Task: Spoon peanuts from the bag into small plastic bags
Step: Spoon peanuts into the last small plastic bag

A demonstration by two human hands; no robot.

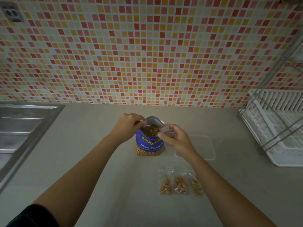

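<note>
I am working over the peanut bag, which is standing open on the surface. My left hand is pinching what looks like a spoon handle at the bag's mouth; my right hand is gripping an empty small bag beside the rim. That film is looking light, limp and slippery, so I am holding it near its opening. Three filled bags are lying nearer me.

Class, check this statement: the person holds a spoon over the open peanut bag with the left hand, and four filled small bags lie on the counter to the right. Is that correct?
Not quite. The head view shows three filled small bags on the counter, not four. The rest stands: the left hand holds the spoon over the open peanut bag, and the filled bags lie to the right.
</note>
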